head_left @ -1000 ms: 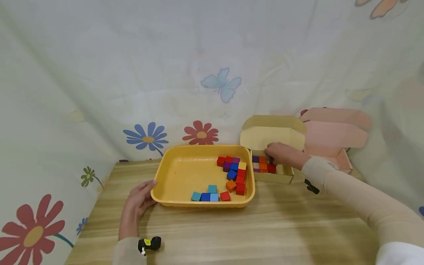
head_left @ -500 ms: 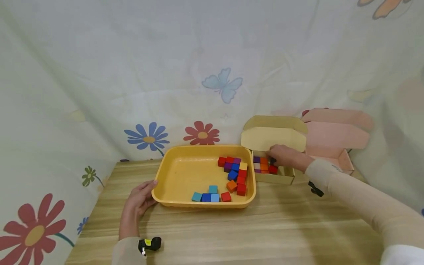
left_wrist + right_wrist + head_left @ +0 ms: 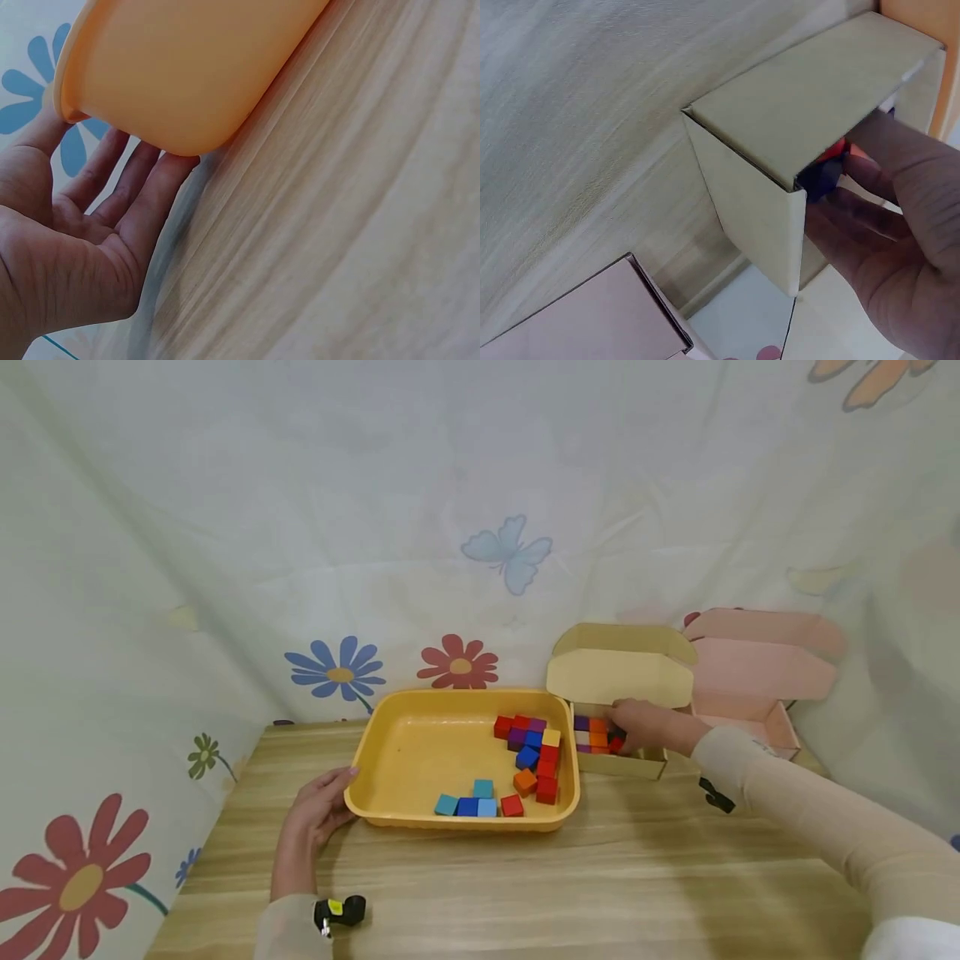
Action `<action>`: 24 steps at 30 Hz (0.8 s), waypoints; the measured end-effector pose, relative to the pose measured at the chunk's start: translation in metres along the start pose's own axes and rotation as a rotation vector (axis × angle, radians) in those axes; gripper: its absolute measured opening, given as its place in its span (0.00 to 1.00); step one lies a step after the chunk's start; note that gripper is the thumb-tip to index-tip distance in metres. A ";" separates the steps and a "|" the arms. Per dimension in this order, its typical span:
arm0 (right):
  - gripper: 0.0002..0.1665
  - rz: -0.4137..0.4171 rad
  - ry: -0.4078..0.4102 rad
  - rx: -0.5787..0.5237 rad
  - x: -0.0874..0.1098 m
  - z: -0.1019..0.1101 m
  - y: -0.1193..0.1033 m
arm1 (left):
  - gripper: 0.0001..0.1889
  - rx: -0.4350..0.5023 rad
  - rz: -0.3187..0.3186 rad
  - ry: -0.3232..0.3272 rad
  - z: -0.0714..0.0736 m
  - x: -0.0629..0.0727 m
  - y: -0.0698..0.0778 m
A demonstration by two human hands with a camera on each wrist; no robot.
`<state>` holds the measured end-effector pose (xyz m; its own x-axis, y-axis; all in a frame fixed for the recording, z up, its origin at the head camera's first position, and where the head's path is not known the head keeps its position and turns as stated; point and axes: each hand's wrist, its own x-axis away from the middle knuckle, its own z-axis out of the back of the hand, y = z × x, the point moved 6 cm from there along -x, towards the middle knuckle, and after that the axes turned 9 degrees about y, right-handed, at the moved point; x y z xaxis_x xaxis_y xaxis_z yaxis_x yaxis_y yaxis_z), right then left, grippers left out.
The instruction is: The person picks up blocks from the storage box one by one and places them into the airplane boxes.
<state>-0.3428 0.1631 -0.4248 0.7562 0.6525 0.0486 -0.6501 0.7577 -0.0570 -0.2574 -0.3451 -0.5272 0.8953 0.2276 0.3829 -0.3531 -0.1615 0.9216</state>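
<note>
My left hand (image 3: 318, 806) holds the left end of a yellow plastic tray (image 3: 457, 822), thumb at the rim and fingers against the outer wall (image 3: 187, 82). Coloured cubes lie in the tray, mostly along its right side, with several near the front wall. My right hand (image 3: 647, 727) reaches into an open pale yellow cardboard box (image 3: 622, 766) to the tray's right. Between its thumb and fingers it pinches a dark blue cube (image 3: 821, 178), beside a red cube (image 3: 832, 150). Orange cubes (image 3: 597, 732) and others fill the box's left part; the fingers hide some of the inside.
An open pink cardboard box (image 3: 782, 727) stands to the right of the yellow box. Both lids are raised toward the patterned cloth backdrop (image 3: 510, 552). The wood-grain table (image 3: 525, 893) extends in front of the tray and boxes.
My right hand has lowered slightly into the yellow box with the dark blue cube, toward the red cube. The left hand and the tray stay in place.
</note>
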 end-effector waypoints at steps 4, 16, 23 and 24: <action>0.21 0.013 -0.007 0.044 0.003 -0.003 0.002 | 0.40 0.001 -0.004 0.001 -0.001 -0.001 0.000; 0.19 0.063 -0.040 -0.029 0.008 -0.004 0.001 | 0.38 0.022 -0.015 0.008 0.001 0.001 -0.001; 0.27 -0.012 -0.127 -0.114 0.008 -0.005 0.005 | 0.38 0.020 -0.005 0.015 0.000 0.002 -0.003; 0.26 -0.022 -0.123 -0.133 0.008 -0.004 0.005 | 0.38 0.017 -0.005 0.015 0.001 0.003 -0.004</action>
<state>-0.3400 0.1719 -0.4291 0.7499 0.6386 0.1727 -0.6120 0.7688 -0.1855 -0.2535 -0.3446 -0.5295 0.8929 0.2427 0.3793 -0.3438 -0.1766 0.9223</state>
